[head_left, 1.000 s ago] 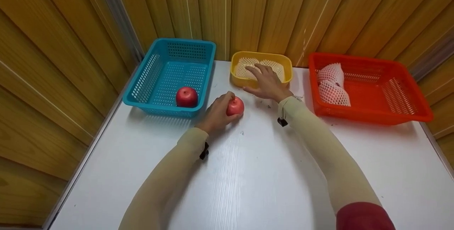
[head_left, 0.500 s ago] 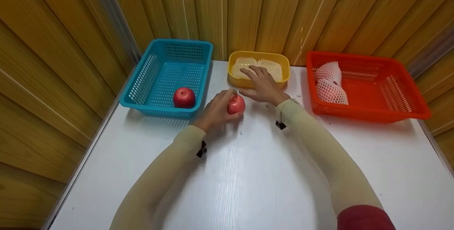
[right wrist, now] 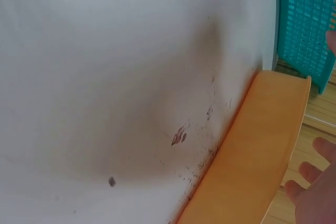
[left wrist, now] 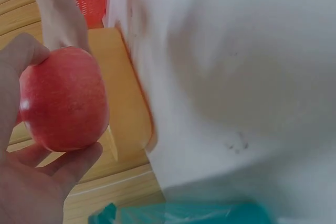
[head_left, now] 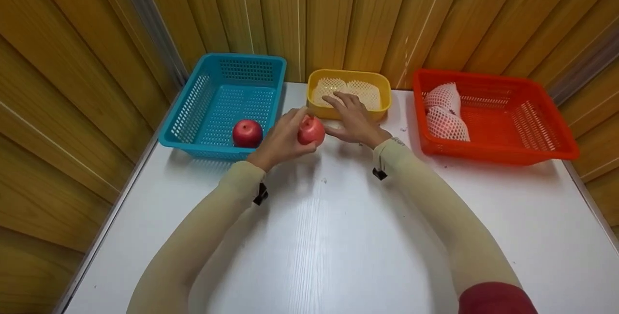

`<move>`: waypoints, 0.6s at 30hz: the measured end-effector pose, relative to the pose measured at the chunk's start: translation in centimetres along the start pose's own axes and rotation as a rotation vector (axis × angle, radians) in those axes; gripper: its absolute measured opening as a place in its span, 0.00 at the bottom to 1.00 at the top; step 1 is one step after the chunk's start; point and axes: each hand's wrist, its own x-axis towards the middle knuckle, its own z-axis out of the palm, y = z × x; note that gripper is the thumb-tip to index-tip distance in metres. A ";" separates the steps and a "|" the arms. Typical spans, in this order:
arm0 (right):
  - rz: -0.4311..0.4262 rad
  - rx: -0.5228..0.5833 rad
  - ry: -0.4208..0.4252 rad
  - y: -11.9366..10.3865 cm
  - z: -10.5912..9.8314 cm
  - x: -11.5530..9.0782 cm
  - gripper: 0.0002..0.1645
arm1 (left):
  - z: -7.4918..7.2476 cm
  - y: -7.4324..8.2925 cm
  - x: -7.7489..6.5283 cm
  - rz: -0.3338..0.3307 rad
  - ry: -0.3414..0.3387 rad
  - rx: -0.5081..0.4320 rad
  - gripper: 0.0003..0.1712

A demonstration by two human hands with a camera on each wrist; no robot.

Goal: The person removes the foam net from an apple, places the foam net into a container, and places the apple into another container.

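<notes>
My left hand (head_left: 280, 141) grips a red apple (head_left: 311, 130) between thumb and fingers, lifted off the table in front of the yellow basket. The left wrist view shows the same apple (left wrist: 65, 99) close up, bare of any net. My right hand (head_left: 357, 121) hovers over the front rim of the yellow basket (head_left: 382, 111), fingers spread and holding nothing. White foam fruit nets (head_left: 363, 92) lie inside that basket. In the right wrist view, a few fingertips (right wrist: 310, 171) show beside the basket wall (right wrist: 252, 145).
On the left, a blue basket (head_left: 169, 136) holds another red apple (head_left: 247, 133). The red basket (head_left: 503, 152) on the right holds two net-wrapped fruits (head_left: 447, 124) along its left side. Wood-panelled walls (head_left: 329, 19) stand behind and left of the white table (head_left: 329, 236).
My left hand has raised the apple from the table and shifted slightly left. My right hand has drawn a little closer to the apple, and the camera view has shifted slightly.
</notes>
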 end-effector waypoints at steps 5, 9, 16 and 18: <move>-0.012 0.032 -0.012 -0.8 0.2 -0.1 0.52 | -2.2 0.0 0.1 -0.024 0.017 0.012 0.44; -0.022 0.048 -0.021 -1.5 0.3 -0.1 0.53 | -3.9 -0.5 0.2 -0.037 0.037 0.048 0.43; -0.014 0.078 -0.032 -2.5 0.6 0.0 0.54 | -6.2 -1.4 0.3 -0.062 0.068 0.064 0.41; -0.011 0.089 -0.034 -2.7 0.7 0.0 0.55 | -6.8 -1.6 0.4 -0.074 0.071 0.065 0.41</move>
